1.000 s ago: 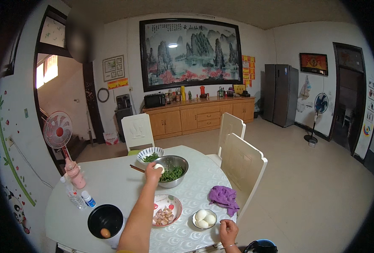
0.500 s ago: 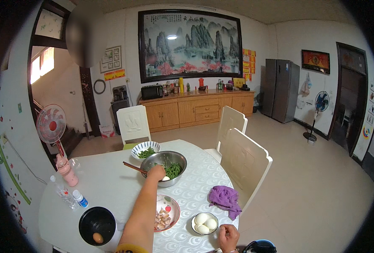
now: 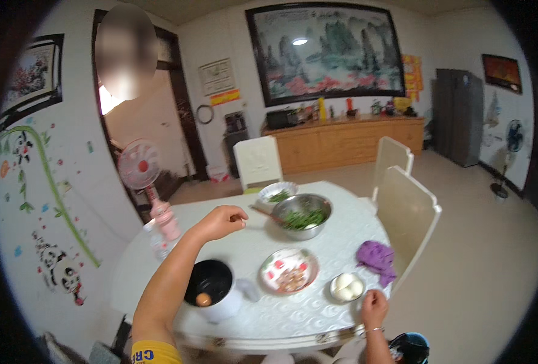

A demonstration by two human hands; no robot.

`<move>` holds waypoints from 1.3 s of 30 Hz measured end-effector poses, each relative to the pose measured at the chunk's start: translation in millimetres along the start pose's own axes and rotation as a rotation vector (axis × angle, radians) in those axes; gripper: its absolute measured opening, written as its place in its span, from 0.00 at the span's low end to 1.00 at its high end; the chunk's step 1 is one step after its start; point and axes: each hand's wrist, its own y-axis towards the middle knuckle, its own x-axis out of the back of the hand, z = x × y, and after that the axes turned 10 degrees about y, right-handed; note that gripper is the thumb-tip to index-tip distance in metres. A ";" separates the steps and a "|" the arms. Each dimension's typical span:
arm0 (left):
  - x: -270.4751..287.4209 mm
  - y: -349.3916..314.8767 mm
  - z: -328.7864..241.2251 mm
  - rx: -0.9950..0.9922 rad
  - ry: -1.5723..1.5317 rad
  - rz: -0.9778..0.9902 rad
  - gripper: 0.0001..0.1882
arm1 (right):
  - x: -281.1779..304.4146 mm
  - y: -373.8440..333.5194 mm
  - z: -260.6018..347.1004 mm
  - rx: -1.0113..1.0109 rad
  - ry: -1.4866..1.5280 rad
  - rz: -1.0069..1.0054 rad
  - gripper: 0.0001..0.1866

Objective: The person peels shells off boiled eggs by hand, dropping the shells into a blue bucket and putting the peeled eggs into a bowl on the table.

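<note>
Over the left part of the table, my left hand (image 3: 223, 221) hangs in the air with loosely bent fingers and nothing visible in them. Just right of it stands a steel mixing bowl (image 3: 284, 233) holding chopped greens (image 3: 305, 217) and a peeled white egg (image 3: 310, 226). A chopstick-like brown stick (image 3: 261, 210) leans over its rim. My right hand (image 3: 374, 306) is curled closed at the table's right edge; its inner side is hidden. Beside it sits a small bowl of peeled eggs (image 3: 346, 285). Below my left forearm, a black-lined white pot (image 3: 220, 310) contains a brown egg (image 3: 203, 299).
A patterned dish (image 3: 270, 261) of garlic-like pieces lies mid-table. Behind the mixing bowl is a striped bowl (image 3: 288, 187) of greens. A purple cloth (image 3: 376, 258) rests at the right; a pink bottle (image 3: 165, 219) and clear bottle (image 3: 156, 244) stand left. White chairs (image 3: 411, 212) border the table.
My left hand has come out of the steel bowl and moved left, away from the white egg there. My right hand stays by the egg bowl. The view has turned left.
</note>
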 end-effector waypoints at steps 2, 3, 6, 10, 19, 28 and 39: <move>7.2 -49.4 31.0 0.061 0.121 0.155 0.11 | -3.2 -2.2 15.5 -0.014 0.063 0.038 0.07; 3.1 -66.8 40.9 0.008 0.241 0.226 0.13 | -0.4 -0.6 14.6 -0.006 0.053 0.043 0.07; -16.8 -119.5 62.7 0.148 0.382 0.502 0.17 | -0.3 -0.1 10.5 0.044 0.025 0.051 0.06; -38.5 -143.5 50.5 0.446 0.600 0.668 0.24 | -0.9 0.0 15.5 0.075 0.004 0.040 0.06; -66.0 -152.8 47.1 0.523 0.731 0.658 0.26 | -1.7 -0.6 6.9 0.040 0.031 0.054 0.06; -24.4 -165.9 37.0 0.319 0.356 0.065 0.19 | -3.2 -4.5 66.6 0.202 0.283 0.078 0.04; -35.0 -178.8 39.3 0.290 0.183 -0.162 0.20 | -92.9 -83.9 165.1 0.203 0.405 0.625 0.11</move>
